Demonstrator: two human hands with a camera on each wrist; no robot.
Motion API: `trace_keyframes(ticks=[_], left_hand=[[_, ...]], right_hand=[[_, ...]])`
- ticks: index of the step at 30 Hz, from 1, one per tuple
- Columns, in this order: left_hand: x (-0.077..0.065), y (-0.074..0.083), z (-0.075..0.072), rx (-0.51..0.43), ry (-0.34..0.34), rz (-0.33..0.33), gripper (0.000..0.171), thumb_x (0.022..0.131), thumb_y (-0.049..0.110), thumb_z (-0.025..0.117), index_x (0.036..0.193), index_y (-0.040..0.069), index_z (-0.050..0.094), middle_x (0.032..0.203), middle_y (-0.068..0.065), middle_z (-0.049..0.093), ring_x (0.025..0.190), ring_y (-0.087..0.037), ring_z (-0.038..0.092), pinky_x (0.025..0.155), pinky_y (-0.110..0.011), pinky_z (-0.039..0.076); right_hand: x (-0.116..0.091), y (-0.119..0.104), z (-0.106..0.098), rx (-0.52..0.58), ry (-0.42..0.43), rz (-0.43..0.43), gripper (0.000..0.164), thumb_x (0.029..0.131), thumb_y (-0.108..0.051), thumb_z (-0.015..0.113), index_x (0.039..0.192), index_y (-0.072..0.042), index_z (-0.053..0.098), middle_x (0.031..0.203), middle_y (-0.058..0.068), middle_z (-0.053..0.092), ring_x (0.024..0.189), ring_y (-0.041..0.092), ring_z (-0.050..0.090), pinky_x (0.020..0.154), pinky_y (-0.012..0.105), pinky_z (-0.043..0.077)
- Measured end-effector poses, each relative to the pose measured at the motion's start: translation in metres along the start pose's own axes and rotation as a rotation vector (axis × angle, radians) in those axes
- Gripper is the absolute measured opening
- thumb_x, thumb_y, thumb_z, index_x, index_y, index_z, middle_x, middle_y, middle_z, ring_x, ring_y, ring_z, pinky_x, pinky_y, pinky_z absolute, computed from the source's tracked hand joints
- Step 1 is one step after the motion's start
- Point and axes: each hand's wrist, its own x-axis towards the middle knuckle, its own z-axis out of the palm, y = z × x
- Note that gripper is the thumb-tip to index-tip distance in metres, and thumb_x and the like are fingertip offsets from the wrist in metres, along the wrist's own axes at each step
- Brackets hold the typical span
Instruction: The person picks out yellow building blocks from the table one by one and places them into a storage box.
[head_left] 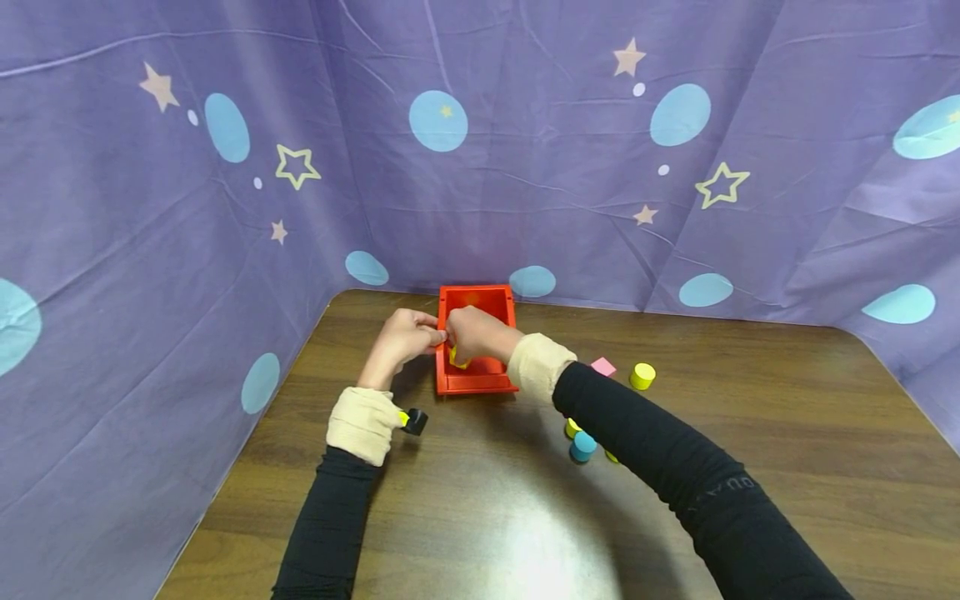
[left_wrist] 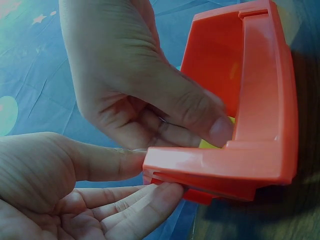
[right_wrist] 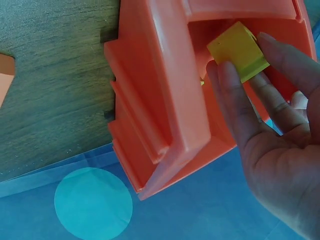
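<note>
A red plastic bin (head_left: 476,386) stands near the back of the wooden table. My left hand (head_left: 405,339) is at its left side; in the left wrist view the thumb and fingers pinch the bin's wall at one corner. Over the bin's inside, my right hand (head_left: 480,335) holds a yellow block (right_wrist: 239,51) between thumb and fingers, as the right wrist view shows. From the head view, that hand covers most of the block. A small yellow spot shows deeper in the bin, too little to identify.
Right of the bin lie a yellow cylinder (head_left: 642,377), a pink piece (head_left: 602,367) and a blue cylinder (head_left: 583,447). The right sleeve (head_left: 660,454) partly covers other yellow pieces. An orange block (right_wrist: 5,75) shows at the right wrist view's edge. A purple curtain (head_left: 487,192) hangs behind the table.
</note>
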Motion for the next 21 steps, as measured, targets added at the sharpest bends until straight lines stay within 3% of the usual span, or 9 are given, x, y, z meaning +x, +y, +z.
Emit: trace_keyframes(ticks=[11, 17, 21], left_hand=[[0.001, 0.000, 0.001, -0.016, -0.006, 0.003, 0.032, 0.087, 0.002, 0.058, 0.116, -0.011, 0.058, 0.112, -0.028, 0.063, 0.091, -0.027, 0.067, 0.086, -0.042, 0.055], [0.003, -0.001, 0.000, 0.001, 0.003, -0.002, 0.034, 0.087, 0.003, 0.059, 0.118, -0.011, 0.057, 0.114, -0.027, 0.063, 0.091, -0.026, 0.067, 0.084, -0.039, 0.056], [0.003, -0.001, 0.000, 0.009, 0.007, -0.008, 0.035, 0.087, 0.004, 0.060, 0.119, -0.010, 0.057, 0.114, -0.026, 0.063, 0.091, -0.026, 0.067, 0.083, -0.039, 0.057]], right_hand=[[0.002, 0.002, 0.006, -0.013, 0.007, 0.012, 0.018, 0.068, -0.006, 0.077, 0.065, -0.010, 0.060, 0.057, -0.005, 0.050, 0.059, 0.011, 0.044, 0.049, 0.019, 0.039], [0.002, 0.004, 0.010, -0.007, -0.008, 0.007, 0.015, 0.072, -0.007, 0.075, 0.067, -0.008, 0.061, 0.055, -0.004, 0.046, 0.058, 0.011, 0.041, 0.047, 0.020, 0.036], [0.003, 0.003, 0.012, -0.010, -0.012, 0.017, 0.010, 0.071, -0.007, 0.076, 0.073, -0.008, 0.066, 0.060, -0.004, 0.054, 0.061, 0.011, 0.047, 0.050, 0.019, 0.042]])
